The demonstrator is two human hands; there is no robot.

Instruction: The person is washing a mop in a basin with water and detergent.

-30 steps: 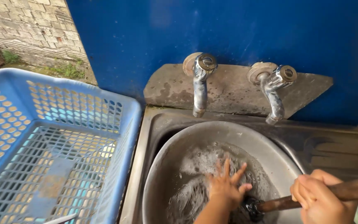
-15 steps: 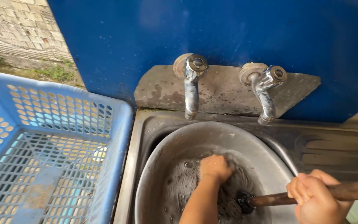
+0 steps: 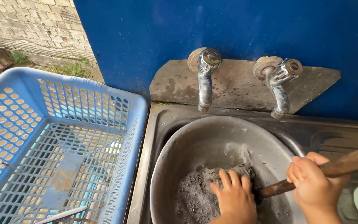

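A large metal basin sits in a steel sink and holds grey soapy water. My left hand presses down on a grey, sodden mop head inside the basin, fingers spread over it. My right hand is closed around the brown wooden handle of the mop, which slants down from the right into the basin. The lower part of the mop head is hidden under my left hand and the foam.
Two metal taps stick out of a grey slab on the blue wall above the sink. A blue perforated plastic basket stands to the left, with a thin white stick in it. A brick wall lies beyond.
My left hand has gone from a fist deep in the water to lying flat on the mop head. The handle end has risen, and the view has shifted slightly.
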